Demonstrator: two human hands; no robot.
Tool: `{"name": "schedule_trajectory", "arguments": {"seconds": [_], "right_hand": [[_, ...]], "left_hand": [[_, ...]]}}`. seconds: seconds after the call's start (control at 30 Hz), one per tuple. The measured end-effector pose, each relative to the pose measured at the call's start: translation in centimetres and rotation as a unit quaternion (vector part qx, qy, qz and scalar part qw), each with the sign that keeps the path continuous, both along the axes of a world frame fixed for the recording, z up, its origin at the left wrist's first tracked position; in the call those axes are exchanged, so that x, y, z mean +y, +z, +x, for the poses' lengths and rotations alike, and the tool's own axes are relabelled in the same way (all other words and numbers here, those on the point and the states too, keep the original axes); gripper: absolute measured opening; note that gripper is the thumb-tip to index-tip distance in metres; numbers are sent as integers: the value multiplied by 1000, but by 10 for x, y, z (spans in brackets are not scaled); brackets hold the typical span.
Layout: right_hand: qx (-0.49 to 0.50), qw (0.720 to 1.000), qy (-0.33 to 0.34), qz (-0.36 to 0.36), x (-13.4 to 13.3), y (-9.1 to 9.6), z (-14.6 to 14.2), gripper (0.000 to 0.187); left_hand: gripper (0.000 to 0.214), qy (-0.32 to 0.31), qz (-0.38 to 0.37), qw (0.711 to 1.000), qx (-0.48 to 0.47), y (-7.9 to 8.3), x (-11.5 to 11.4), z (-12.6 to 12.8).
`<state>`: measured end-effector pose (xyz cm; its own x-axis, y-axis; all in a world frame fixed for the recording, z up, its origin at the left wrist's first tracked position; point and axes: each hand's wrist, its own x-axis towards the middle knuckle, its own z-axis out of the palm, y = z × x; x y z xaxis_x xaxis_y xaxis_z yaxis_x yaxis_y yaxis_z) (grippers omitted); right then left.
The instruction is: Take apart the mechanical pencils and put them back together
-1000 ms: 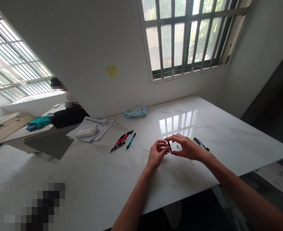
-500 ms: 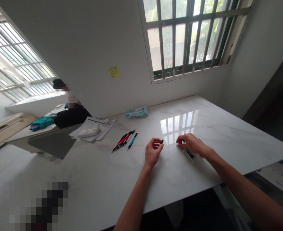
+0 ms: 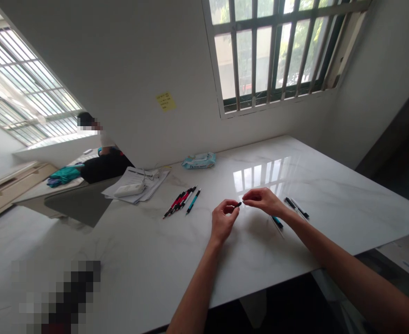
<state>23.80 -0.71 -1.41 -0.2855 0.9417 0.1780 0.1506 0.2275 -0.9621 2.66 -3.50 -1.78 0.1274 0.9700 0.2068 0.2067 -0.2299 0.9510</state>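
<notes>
My left hand (image 3: 221,221) pinches a small black pen part (image 3: 238,204) between thumb and fingertips above the white table. Right beside it, my right hand (image 3: 264,200) is closed in a pinch, its fingertips almost meeting the black part; what they hold is too small to make out. Under my right forearm lie a teal-and-black pen piece (image 3: 277,222) and a thin pale rod (image 3: 278,230). Further right are a black pen piece (image 3: 290,202) and a white one (image 3: 298,207). Left of my hands rest several red, black and white pens (image 3: 181,202) and one blue pen (image 3: 193,201).
A wet wipes pack (image 3: 199,161) lies against the wall. Papers (image 3: 143,195) with a white device (image 3: 130,189) on top are at the left. Another person (image 3: 103,162) sits beyond the wall's end. The marble-patterned table (image 3: 347,208) ends in front of me.
My right hand has moved left from the loose pen pieces to the black part in my left hand. The pieces at the right now show more fully. My left hand has barely moved.
</notes>
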Motion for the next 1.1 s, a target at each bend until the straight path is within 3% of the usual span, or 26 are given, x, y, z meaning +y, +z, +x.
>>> {"name": "schedule_trajectory", "arguments": {"seconds": [0.3, 0.5, 0.6, 0.8, 0.97, 1.1], "right_hand": [[-13, 1000, 3, -1, -4, -6, 1, 33], [-150, 986, -26, 64, -13, 6, -1, 34], [-169, 982, -17, 77, -15, 11, 1, 40], [-125, 989, 18, 80, -14, 9, 6, 22], [-195, 975, 30, 99, -17, 14, 4, 13], [-237, 967, 59, 79, -20, 25, 3, 23]], "left_hand": [[13, -8, 12, 1000, 16, 2, -2, 2], [12, -10, 43, 999, 29, 0, -2, 2], [11, -11, 42, 999, 21, 0, -1, 2], [12, -8, 23, 1000, 7, 0, 1, 0], [11, -16, 35, 999, 23, -1, 1, -1], [11, -32, 39, 999, 18, -2, 1, -1]]}}
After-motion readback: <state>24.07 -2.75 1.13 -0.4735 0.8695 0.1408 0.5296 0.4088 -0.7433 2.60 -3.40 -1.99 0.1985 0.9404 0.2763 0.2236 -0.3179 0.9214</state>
